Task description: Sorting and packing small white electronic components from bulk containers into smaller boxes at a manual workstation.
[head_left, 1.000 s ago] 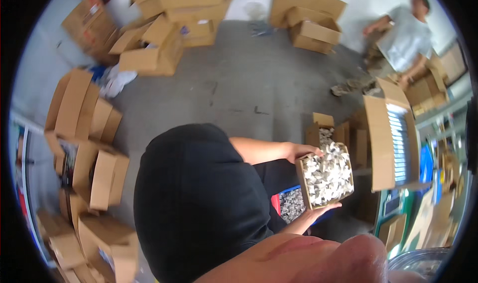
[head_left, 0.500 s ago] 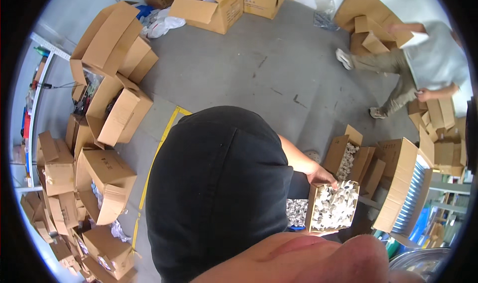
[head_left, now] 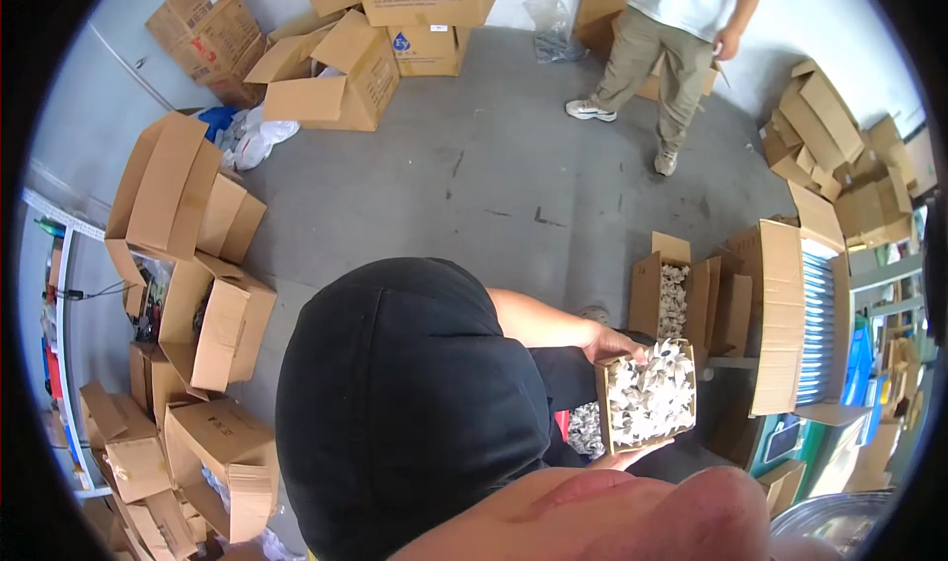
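Observation:
A small cardboard box (head_left: 602, 418), heaped with small pointed white pieces (head_left: 652, 393), is held in front of me. My left hand (head_left: 614, 346) grips its upper edge, fingers against the rim and pieces. Along the lower edge lies my right hand (head_left: 637, 455), supporting the box from beneath; its palm is mostly hidden. More greyish-white pieces (head_left: 587, 431) show below the box, partly covered by it. Beyond it, an open carton (head_left: 647, 299) on the floor contains similar pieces.
A large carton (head_left: 780, 314) with bluish tubes or strips inside stands at the right. Open cartons (head_left: 222, 442) crowd the left, beside shelving (head_left: 64, 294). Another person (head_left: 662, 57) stands at the back on the grey floor (head_left: 494, 166). My dark-clothed shoulder (head_left: 415, 393) fills the centre.
My view has turned, shifting the surroundings. The box has moved slightly left and up in the picture, still in both hands. The other person has gone from mid-stride to standing upright.

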Demonstrator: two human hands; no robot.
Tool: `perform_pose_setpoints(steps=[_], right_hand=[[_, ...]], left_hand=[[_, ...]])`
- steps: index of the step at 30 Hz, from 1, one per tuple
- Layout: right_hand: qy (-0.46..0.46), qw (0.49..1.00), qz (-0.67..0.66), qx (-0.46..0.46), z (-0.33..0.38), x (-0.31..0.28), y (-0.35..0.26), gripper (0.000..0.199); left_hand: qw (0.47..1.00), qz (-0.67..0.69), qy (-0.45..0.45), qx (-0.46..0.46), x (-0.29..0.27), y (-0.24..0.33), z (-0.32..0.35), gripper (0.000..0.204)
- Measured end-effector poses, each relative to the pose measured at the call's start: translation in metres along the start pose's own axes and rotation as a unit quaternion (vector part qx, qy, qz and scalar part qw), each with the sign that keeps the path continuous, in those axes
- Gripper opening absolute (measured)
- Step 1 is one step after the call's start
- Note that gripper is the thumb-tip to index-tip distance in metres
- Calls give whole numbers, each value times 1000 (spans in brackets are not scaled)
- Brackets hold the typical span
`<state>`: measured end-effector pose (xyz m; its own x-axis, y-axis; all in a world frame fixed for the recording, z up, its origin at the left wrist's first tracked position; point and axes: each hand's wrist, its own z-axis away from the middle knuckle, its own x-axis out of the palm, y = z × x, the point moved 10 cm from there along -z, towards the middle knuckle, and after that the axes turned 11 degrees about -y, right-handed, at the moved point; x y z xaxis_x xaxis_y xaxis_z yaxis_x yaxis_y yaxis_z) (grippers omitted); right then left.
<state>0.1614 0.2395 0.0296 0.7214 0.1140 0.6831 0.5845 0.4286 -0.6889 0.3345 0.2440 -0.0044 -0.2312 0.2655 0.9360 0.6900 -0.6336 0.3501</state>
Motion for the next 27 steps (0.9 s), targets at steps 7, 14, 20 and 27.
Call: perform_pose_setpoints(steps=[7,14,20,27], right_hand=[[28,1000,-13,-5,14,1,5,94],[54,998,-22,-24,20,9,-7,93],[121,983,-128,-46,41,12,-18,87],[55,978,-170,-113,33,-42,-10,88]], left_hand=[[999,39,15,-26,-13,-9,-4,61],[1000,-8,3,-13,15,-16,-22,47],[998,-10,-2,-62,25,-34,-41,48],[995,-25,14,-95,17,-38,-44,50]])
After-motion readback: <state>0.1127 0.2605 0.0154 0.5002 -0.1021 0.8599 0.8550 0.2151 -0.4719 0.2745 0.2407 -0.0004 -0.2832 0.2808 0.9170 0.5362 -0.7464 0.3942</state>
